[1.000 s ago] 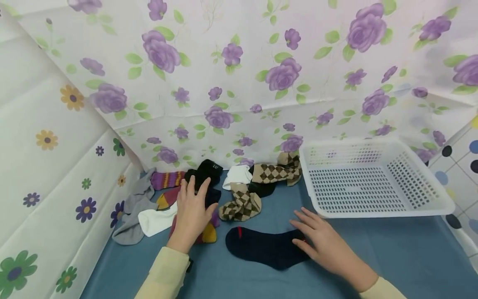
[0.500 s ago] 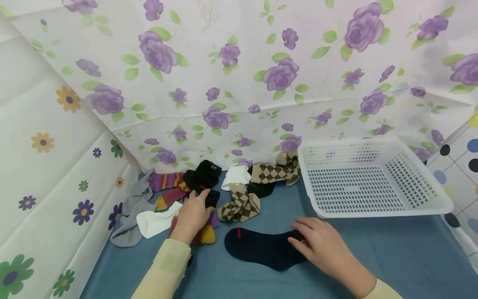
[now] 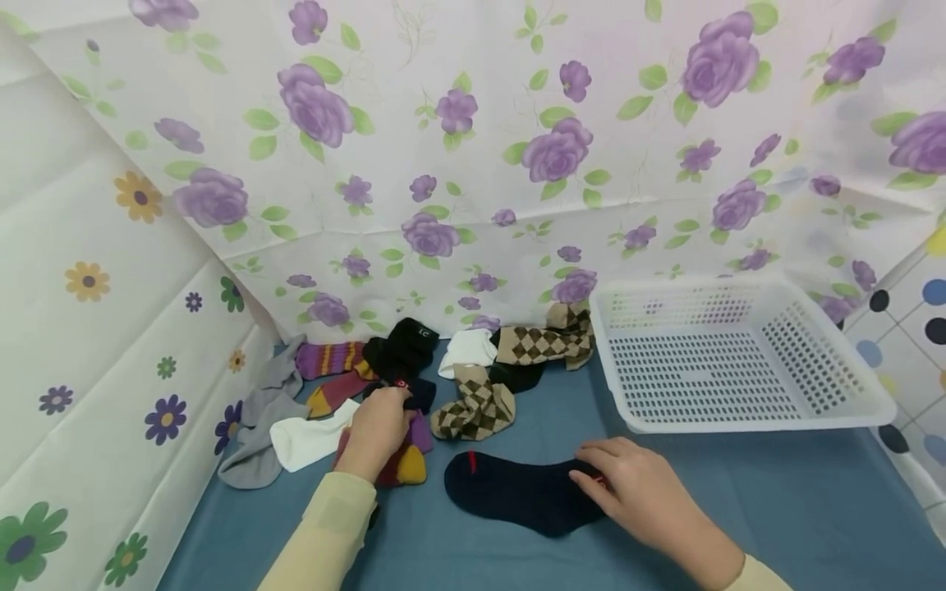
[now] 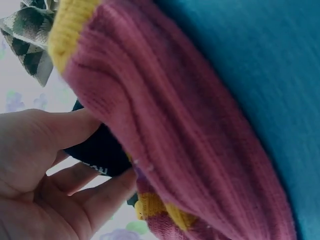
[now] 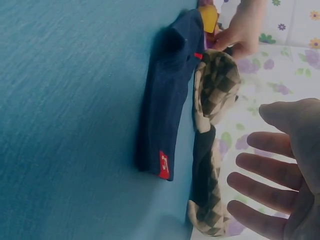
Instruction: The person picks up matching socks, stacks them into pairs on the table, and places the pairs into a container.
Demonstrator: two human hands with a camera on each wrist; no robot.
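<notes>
My left hand [image 3: 375, 428] reaches into the sock pile and pinches a dark sock [image 3: 422, 396] with a small red mark; in the left wrist view thumb and fingers lie on either side of this dark sock [image 4: 102, 150], which bears white lettering. A maroon sock with yellow parts [image 4: 160, 110] lies right beside those fingers. My right hand [image 3: 634, 490] hovers over the cuff end of a flat navy sock [image 3: 517, 491]. Its fingers are spread and hold nothing in the right wrist view, where the navy sock [image 5: 172, 95] shows a red label.
A white perforated basket [image 3: 754, 423] stands at the right. Around the left hand lie grey [image 3: 254, 460], white [image 3: 306, 439] and striped purple socks [image 3: 328, 359]. Tan argyle socks [image 3: 476, 406] lie mid-table, near the flowered curtain [image 3: 473, 164].
My left hand has come down from above the pile, its spread fingers closing onto the dark sock. My right hand has lowered slightly near the navy sock's cuff.
</notes>
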